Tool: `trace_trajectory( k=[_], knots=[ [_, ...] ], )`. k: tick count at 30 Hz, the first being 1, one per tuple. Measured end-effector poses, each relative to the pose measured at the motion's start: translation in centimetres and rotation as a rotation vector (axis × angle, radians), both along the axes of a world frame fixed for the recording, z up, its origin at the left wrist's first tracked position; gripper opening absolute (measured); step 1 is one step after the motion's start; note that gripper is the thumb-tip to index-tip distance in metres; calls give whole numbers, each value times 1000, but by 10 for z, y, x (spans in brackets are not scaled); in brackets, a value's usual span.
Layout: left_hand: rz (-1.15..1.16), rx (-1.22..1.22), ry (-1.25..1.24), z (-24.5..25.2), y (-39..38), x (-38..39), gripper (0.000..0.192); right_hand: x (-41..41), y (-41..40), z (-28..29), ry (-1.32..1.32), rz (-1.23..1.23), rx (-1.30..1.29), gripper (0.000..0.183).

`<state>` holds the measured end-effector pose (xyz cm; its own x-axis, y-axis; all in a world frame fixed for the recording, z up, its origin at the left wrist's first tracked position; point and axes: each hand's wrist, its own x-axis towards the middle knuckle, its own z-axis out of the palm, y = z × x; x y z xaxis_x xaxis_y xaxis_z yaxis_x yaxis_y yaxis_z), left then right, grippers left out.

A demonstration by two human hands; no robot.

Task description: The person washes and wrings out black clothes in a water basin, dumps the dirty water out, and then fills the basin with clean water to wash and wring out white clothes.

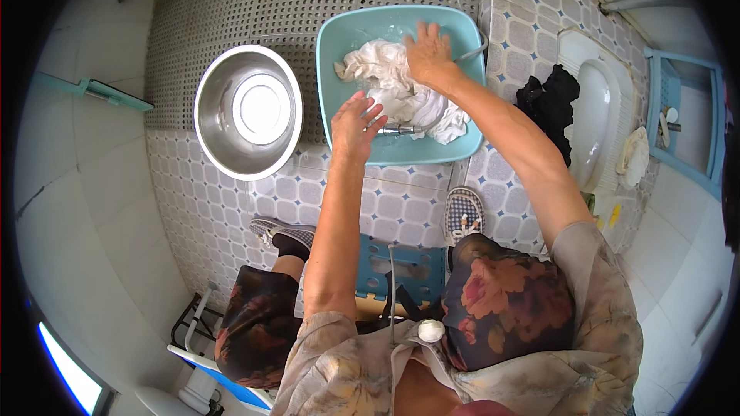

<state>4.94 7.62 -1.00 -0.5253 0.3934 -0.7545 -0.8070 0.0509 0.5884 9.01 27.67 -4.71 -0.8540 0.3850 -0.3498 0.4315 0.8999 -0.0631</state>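
Observation:
A turquoise plastic basin (341, 150) holds wet white cloth (384, 66), bunched in the middle and spread to the lower right. My right hand (429, 52) is over the cloth's upper right side, fingers apart and slightly blurred. Over the basin's left side is my left hand (355, 124), its fingers spread and nothing gripped. Beside it a chrome shower head handle (399, 129) lies in the basin, its spray end hidden by the hand. A grey hose (471, 54) passes over the basin's right rim.
A stainless steel basin (248, 162) stands to the left. Black cloth (549, 107) lies by a white squat toilet (598, 104) at right, with a pale cloth (633, 157) beyond. Perforated matting (231, 6) covers the floor behind. A blue plastic stool (402, 268) is below me.

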Motion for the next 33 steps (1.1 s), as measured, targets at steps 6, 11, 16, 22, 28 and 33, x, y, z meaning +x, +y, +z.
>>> trace_trajectory(
  k=[6,11,16,22,28,33],
  knots=[
    [-40,36,-129,7,10,22,53,3,-10,-21,-26,-27,-170,72],
    [-21,118,-313,3,2,21,59,19,3,4,76,-267,-440,49],
    [113,145,-643,10,23,17,67,66,-10,54,560,-93,-717,56],
    [29,407,-707,-17,32,10,53,99,-35,128,613,50,-1061,53],
    [-73,590,-517,-5,16,28,54,96,-7,83,458,-147,-1510,52],
    [-273,608,-252,16,0,36,86,68,-4,27,416,-437,-1888,62]
  ],
)
